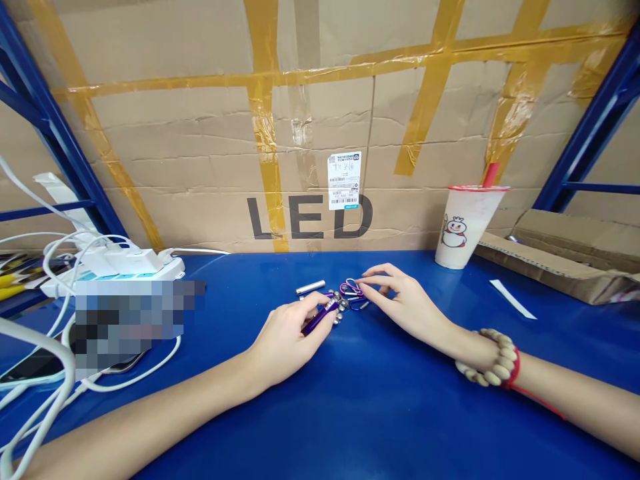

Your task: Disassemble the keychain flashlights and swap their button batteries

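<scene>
Closed around a dark purple metal tube (320,317), my left hand (295,333) rests low over the blue table (350,413). Right beside its fingertips lie several small silver balls (341,303). My right hand (400,300) reaches in from the right, its fingertips at a pink-purple carabiner (351,288); whether they pinch it is hard to tell. A blue carabiner (359,305) lies just below that one. Behind my left hand, a silver tube (311,288) lies on the table. Part of another purple piece shows behind my left fingers.
A milky drink cup (467,230) with a red straw stands at the back right, near a paper strip (513,299) and an open cardboard box (550,260). White cables, a power strip (120,267) and phones crowd the left. A large carton (200,167) closes off the back.
</scene>
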The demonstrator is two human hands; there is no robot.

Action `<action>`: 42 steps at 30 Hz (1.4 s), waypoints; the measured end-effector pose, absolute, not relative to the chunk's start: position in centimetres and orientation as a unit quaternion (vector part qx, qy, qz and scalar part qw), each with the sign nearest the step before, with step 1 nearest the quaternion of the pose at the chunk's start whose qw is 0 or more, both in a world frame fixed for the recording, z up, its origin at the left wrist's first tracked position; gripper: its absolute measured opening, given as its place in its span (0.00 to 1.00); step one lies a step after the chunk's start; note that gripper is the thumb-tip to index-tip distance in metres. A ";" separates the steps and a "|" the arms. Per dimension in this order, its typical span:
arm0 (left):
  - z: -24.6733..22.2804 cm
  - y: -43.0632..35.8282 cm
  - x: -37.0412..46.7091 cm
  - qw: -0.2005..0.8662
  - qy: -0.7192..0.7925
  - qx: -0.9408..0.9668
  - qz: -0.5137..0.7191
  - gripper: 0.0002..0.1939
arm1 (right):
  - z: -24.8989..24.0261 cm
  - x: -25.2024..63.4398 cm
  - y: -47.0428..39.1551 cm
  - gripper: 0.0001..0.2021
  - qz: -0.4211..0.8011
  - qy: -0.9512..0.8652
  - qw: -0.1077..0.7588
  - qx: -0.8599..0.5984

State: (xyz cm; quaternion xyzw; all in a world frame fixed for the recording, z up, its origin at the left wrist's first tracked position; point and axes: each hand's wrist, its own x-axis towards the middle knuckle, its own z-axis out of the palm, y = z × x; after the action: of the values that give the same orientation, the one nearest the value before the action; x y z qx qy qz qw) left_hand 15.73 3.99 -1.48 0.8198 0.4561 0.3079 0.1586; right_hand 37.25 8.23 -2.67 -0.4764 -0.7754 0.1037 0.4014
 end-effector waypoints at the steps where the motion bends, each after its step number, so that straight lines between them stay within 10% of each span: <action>1: -1.5 4.0 15.7 0.146 0.452 0.825 0.307 0.12 | -2.5 37.1 8.0 0.15 0.122 -0.771 0.418 -0.465; 12: -2.1 3.9 15.5 0.015 0.402 0.863 0.305 0.12 | -2.2 35.3 6.0 0.17 0.420 -0.711 0.402 -0.396; 42: -2.4 4.4 15.4 0.046 0.382 0.863 0.328 0.14 | -2.2 35.1 6.0 0.20 0.448 -0.702 0.369 -0.413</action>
State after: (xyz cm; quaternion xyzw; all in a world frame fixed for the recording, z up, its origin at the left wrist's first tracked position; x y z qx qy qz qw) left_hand 15.45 4.36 -2.39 0.8628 0.3823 0.3276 0.0462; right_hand 35.13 6.02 -2.20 -0.4127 -0.7020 0.4477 0.3693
